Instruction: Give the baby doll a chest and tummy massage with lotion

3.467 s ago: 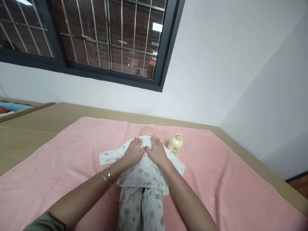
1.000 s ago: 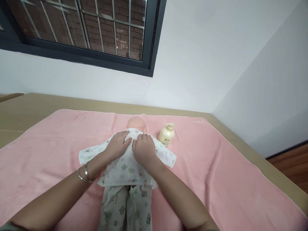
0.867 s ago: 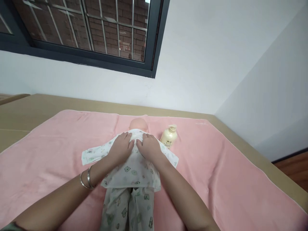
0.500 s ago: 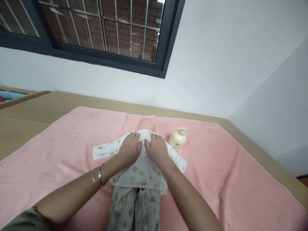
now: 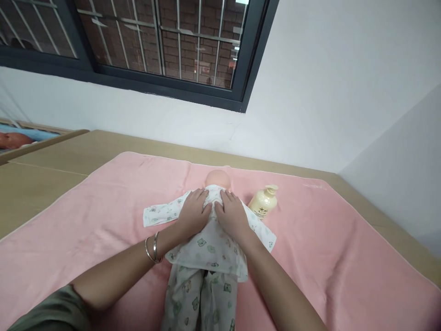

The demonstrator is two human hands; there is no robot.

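A baby doll [image 5: 217,178] lies on a pink blanket [image 5: 117,207], its head toward the wall. White printed pants [image 5: 200,301] cover its legs, and a matching shirt [image 5: 210,250] is spread over its upper body with both sleeves stretched outward. On the left side of the doll's chest my left hand [image 5: 194,212] lies flat on the shirt, fingers extended. My right hand [image 5: 232,214] rests the same way on the right side. Both palms press the fabric without gripping it. Just right of the doll's shoulder is a cream pump bottle [image 5: 264,201], touched by neither hand.
The blanket covers a wooden table [image 5: 69,158] against a white wall [image 5: 292,115]. Above it is a dark-framed window [image 5: 172,87] with bars outside. Beyond a wooden ledge at far left, part of another doll [image 5: 14,140] shows on blue cloth.
The whole view has shifted slightly, so everything appears a little farther right. My hands keep the same flat placement on the shirt.
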